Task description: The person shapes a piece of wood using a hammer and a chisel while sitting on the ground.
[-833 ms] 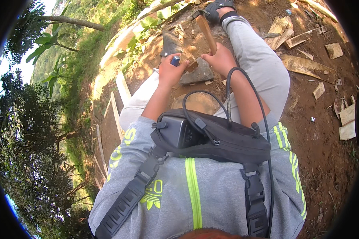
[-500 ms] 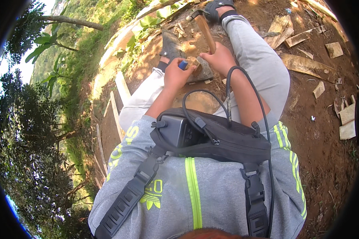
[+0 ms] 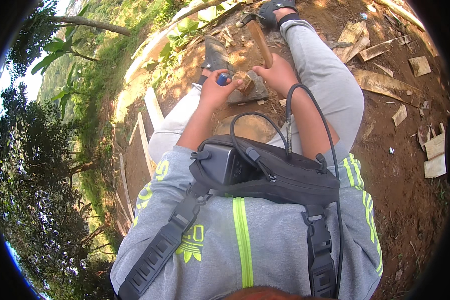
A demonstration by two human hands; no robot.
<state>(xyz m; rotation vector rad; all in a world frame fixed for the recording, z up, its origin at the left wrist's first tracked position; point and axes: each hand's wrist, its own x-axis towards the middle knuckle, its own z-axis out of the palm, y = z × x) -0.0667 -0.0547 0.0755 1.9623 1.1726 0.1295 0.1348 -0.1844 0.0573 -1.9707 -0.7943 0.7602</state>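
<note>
My right hand [image 3: 279,76] is wrapped round the wooden handle of a hammer [image 3: 259,42], whose metal head points away from me, near my right shoe. My left hand [image 3: 215,94] is closed on a short blue cylinder [image 3: 222,78] that sticks up out of the fist; its lower part is hidden. At the fingertips of that hand is a small wooden block [image 3: 245,83], over a grey stone-like slab [image 3: 257,91] on the ground between my legs. Whether the fingers grip the block or only touch it, I cannot tell.
A black waist bag [image 3: 280,175] with a looping cable lies across my lap. Wood scraps [image 3: 382,82] litter the brown soil on the right. Long wooden strips [image 3: 145,142] lie left of my leg, with green plants beyond.
My left hand has shifted slightly left with the blue cylinder, and more of the wooden block shows. My right hand and the hammer have moved slightly right.
</note>
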